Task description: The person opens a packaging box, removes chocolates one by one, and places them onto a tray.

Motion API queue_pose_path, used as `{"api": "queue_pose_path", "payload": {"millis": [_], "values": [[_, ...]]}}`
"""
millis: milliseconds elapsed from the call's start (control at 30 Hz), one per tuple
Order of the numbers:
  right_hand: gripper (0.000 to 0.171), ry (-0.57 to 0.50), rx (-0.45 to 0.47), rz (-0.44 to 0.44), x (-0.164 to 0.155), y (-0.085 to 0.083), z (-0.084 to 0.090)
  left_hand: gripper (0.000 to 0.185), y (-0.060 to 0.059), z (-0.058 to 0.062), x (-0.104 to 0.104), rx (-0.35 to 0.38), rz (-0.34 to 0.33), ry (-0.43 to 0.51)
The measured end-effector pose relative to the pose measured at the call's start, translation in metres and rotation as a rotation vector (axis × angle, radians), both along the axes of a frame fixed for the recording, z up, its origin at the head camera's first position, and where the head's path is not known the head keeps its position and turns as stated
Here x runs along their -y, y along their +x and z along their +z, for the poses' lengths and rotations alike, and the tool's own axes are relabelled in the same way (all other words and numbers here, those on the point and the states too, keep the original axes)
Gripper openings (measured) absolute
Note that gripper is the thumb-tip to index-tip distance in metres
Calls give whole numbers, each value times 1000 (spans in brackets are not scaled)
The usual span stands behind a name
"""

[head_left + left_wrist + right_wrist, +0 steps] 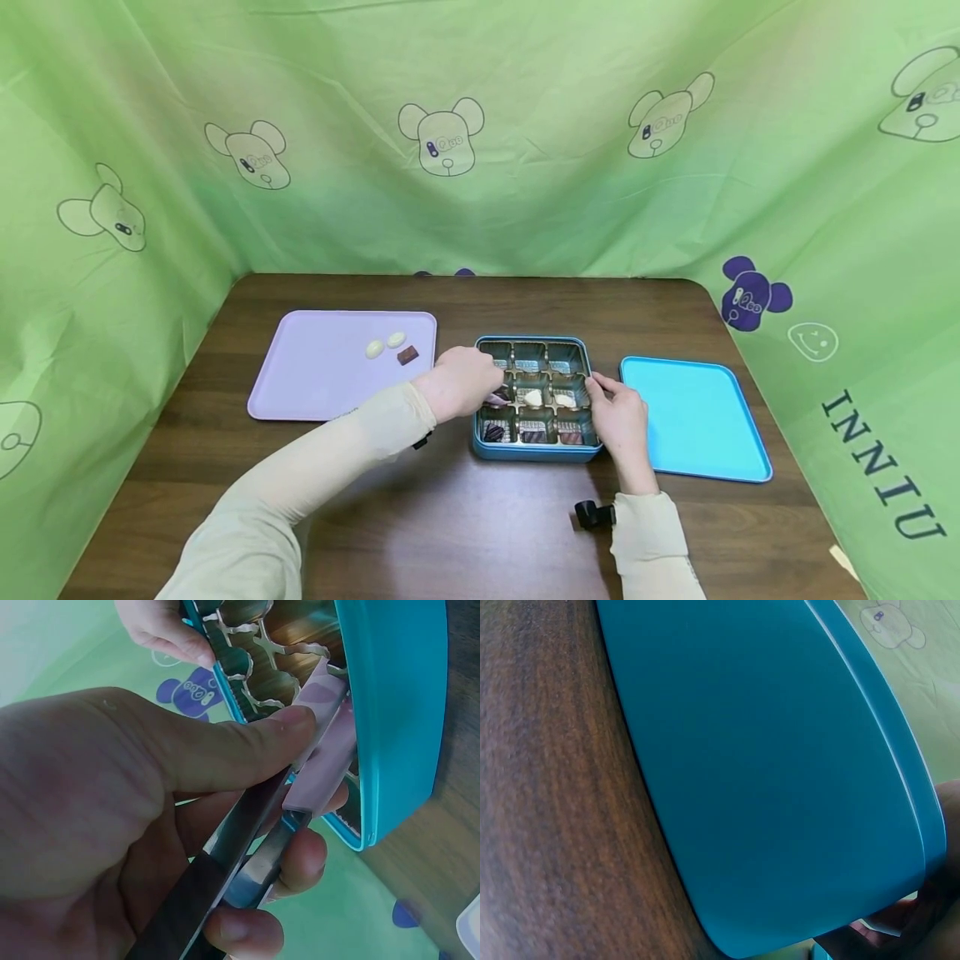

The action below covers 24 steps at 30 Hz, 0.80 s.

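An open blue tin box (534,453) with gold foil compartments sits mid-table. Its back row looks empty; the middle and front rows hold white and dark chocolates (532,398). My left hand (480,385) reaches over the box's left side and grips metal tongs (247,840) with pink tips (322,742), which point into the middle-left compartment. What the tips touch is hidden. My right hand (609,400) holds the box's right rim, its fingers (161,630) curled on the edge. In the right wrist view the box's blue wall (780,772) fills the frame.
A lilac tray (322,375) lies left of the box with two white chocolates (384,344) and a brown one (407,356). A bare blue tray (693,417) lies to the right. Green cloth (480,125) walls the dark wooden table (450,517) on three sides.
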State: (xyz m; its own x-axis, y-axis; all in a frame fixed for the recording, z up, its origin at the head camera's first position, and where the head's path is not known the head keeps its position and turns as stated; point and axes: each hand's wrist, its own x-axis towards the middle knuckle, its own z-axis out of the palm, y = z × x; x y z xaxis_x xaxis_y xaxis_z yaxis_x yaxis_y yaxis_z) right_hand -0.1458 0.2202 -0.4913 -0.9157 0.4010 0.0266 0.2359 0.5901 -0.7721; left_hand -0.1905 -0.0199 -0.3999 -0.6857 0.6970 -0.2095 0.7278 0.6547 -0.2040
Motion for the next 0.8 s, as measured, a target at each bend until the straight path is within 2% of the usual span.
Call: {"api": "queue_pose_path", "payload": {"millis": [433,800], "values": [[38,-3,8,3,-2,-2,-3,13,0,4,8,28,17,23],[39,12,8,4,-2,-2,-3,17,-1,12,18,56,36,59]]}}
